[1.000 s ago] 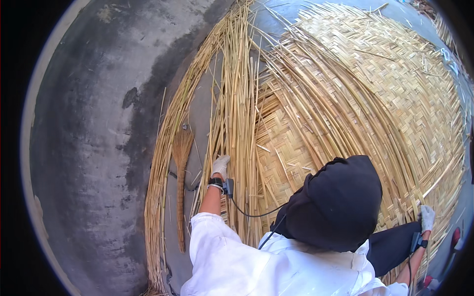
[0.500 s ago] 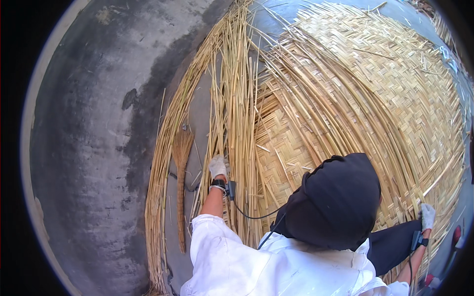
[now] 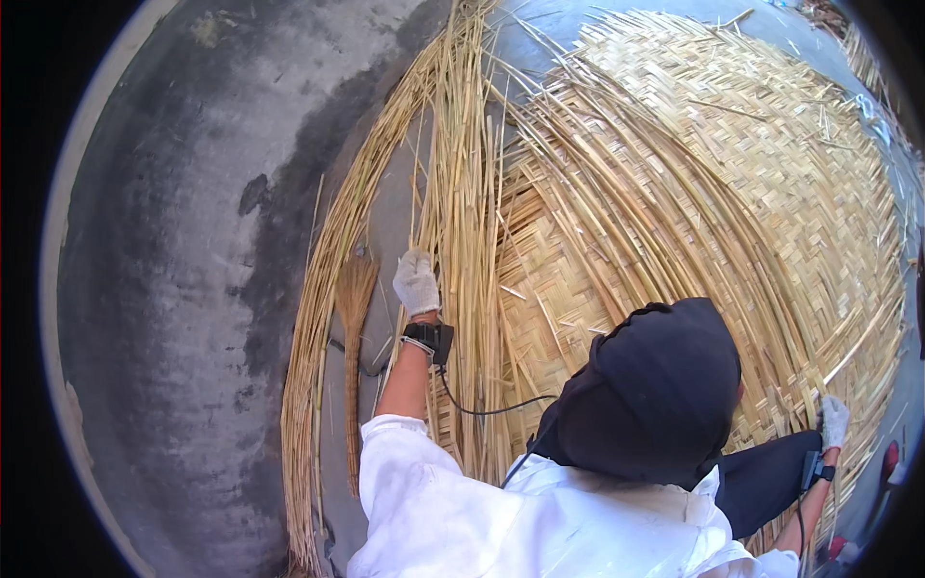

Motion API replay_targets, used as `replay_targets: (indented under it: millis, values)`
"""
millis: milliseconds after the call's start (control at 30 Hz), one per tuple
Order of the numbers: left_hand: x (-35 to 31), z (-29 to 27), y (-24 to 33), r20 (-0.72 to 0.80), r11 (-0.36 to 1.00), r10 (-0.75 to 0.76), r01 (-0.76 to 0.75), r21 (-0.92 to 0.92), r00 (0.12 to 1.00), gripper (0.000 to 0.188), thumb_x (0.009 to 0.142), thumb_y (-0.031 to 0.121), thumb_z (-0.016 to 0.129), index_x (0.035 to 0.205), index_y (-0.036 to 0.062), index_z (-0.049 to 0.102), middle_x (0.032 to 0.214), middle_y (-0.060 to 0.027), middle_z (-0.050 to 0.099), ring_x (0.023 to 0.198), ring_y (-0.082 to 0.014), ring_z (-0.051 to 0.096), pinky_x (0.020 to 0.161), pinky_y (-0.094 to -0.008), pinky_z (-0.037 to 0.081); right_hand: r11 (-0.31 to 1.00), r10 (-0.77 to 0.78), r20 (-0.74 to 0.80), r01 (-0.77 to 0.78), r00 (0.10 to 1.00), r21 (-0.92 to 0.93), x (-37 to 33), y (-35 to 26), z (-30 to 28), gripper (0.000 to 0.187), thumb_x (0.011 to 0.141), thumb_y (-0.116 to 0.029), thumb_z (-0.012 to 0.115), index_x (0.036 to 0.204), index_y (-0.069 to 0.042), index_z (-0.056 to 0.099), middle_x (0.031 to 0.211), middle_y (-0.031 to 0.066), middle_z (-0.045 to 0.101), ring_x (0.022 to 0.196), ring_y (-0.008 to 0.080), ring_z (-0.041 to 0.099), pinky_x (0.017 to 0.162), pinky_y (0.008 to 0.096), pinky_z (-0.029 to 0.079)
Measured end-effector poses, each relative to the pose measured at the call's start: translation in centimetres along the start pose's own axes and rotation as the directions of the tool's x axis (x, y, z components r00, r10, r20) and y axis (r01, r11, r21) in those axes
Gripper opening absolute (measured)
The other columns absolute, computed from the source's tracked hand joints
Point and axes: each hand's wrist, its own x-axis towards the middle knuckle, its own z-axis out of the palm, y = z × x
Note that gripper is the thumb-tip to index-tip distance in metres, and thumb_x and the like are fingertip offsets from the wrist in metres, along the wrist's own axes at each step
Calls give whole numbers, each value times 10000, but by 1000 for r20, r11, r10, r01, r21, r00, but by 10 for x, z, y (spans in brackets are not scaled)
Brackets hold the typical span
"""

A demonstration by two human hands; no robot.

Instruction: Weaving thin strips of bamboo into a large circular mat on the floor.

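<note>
My left hand (image 3: 417, 282), in a white knit glove, is closed around thin reeds (image 3: 414, 207) at the left edge of a long bundle of straw-coloured reeds (image 3: 462, 193). One stalk rises from beyond its fingers. To the right spreads a woven reed mat (image 3: 771, 125) in a herringbone weave, with a row of long reeds (image 3: 665, 212) lying across it. My right hand (image 3: 834, 422), also gloved, is low at the mat's right side, by the near ends of those reeds. Its fingers are too small and partly hidden to read.
A straw broom (image 3: 355, 318) lies on the grey floor between the bundle and another curved line of reeds (image 3: 332, 241). A grey, stained wall (image 3: 183, 241) stands at the left. A black head covering (image 3: 655, 395) hides part of the mat.
My left hand has moved away from me along the bundle and slightly left, taking some reeds at its edge with it. The right hand stays in about the same place.
</note>
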Motion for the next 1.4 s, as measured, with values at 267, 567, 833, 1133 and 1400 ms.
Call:
replay_targets:
  millis: [267,567,833,1133,1400]
  values:
    - [-39,36,202,549,884,442,-240,-402,709,208,792,10,618,997,-19,629,934,-104,659,849,-160,618,745,-248,483,540,-841,-248,763,480,-356,-119,-265,18,429,800,-27,590,1219,-22,496,1227,120,508,1150,239,462,989,322,345]
    - [-151,44,260,763,769,635,-191,-610,118,270,772,82,655,1033,22,614,852,-99,633,766,-181,599,696,-287,476,-95,-973,230,860,26,-501,-173,-396,88,245,713,-247,627,921,-121,596,812,54,563,828,235,540,808,393,416]
    - [-131,13,197,994,892,36,452,13,-100,475,854,196,584,1250,-1,410,1187,-106,498,1051,-162,488,931,-295,392,219,-972,-205,749,113,-626,-53,-339,35,105,783,-209,551,715,-138,587,631,69,550,577,249,558,537,387,424]
    - [-106,7,262,996,995,38,84,-45,76,189,807,-9,583,992,-6,621,872,-35,636,791,-103,584,727,-222,474,737,-586,-518,143,624,-661,-13,-245,-99,279,809,-339,510,827,-95,645,811,145,633,744,340,607,651,438,486]
    - [-89,86,364,392,-123,915,-992,42,-97,413,742,98,665,1142,119,566,1068,-56,612,1045,-259,545,981,-404,353,825,-246,-258,62,934,-562,-59,-140,-137,336,764,-360,528,742,-47,648,760,187,616,713,352,601,666,435,465]
